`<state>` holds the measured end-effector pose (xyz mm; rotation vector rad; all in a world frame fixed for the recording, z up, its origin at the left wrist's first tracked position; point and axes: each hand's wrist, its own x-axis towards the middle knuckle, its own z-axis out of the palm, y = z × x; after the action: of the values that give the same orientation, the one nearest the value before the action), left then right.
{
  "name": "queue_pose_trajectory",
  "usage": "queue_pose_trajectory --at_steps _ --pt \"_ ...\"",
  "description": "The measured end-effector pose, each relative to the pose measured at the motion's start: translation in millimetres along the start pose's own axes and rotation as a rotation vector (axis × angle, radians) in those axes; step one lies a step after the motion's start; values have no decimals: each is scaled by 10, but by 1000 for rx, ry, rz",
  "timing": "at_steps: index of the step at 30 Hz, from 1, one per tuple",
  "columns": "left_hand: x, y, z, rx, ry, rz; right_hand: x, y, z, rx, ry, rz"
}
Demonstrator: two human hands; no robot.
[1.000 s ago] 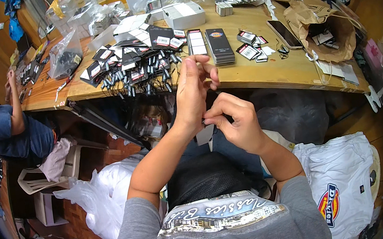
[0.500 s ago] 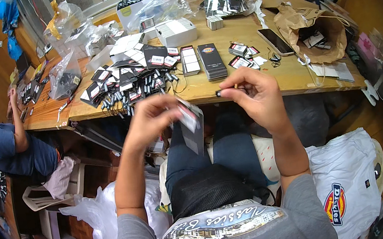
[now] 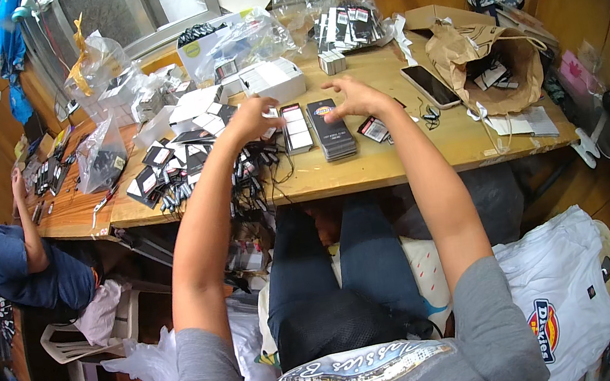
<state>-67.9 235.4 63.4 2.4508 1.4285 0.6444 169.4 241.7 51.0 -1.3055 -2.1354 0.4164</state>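
Note:
My left hand (image 3: 252,119) reaches over the table at the right edge of a pile of black hang tags with cords (image 3: 193,157). Its fingers are apart and slightly curled, close to a narrow stack of cards with white stickers (image 3: 297,131). My right hand (image 3: 359,99) hovers beside a neat stack of tall black hang tags (image 3: 335,140), thumb and fingers spread near its upper end. Whether the thumb touches the stack I cannot tell. Partly behind my right forearm lie a few small labelled cards (image 3: 374,130).
A phone (image 3: 430,86) and a black cord (image 3: 432,116) lie to the right, by an open paper bag (image 3: 449,56). White boxes (image 3: 273,79) and plastic bags (image 3: 100,144) stand behind and left. Another person (image 3: 28,250) sits at far left. A white shirt (image 3: 555,273) lies at lower right.
Both hands have moved forward from above my lap to over the table. The black tag in my left hand and the small black cord in my right are no longer held.

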Motion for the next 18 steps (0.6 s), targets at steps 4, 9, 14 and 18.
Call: queue_pose_trajectory --at_steps 4,9,14,18 --pt "340 -200 247 141 -202 -98 215 -64 -22 -167 -362 109" --pt "415 -159 238 348 -166 -63 297 -174 -13 -275 -284 38" --pt "291 -26 235 28 296 13 313 -90 -43 265 -60 150" --pt "74 365 -117 -693 439 -102 159 -329 -366 786 8 94"
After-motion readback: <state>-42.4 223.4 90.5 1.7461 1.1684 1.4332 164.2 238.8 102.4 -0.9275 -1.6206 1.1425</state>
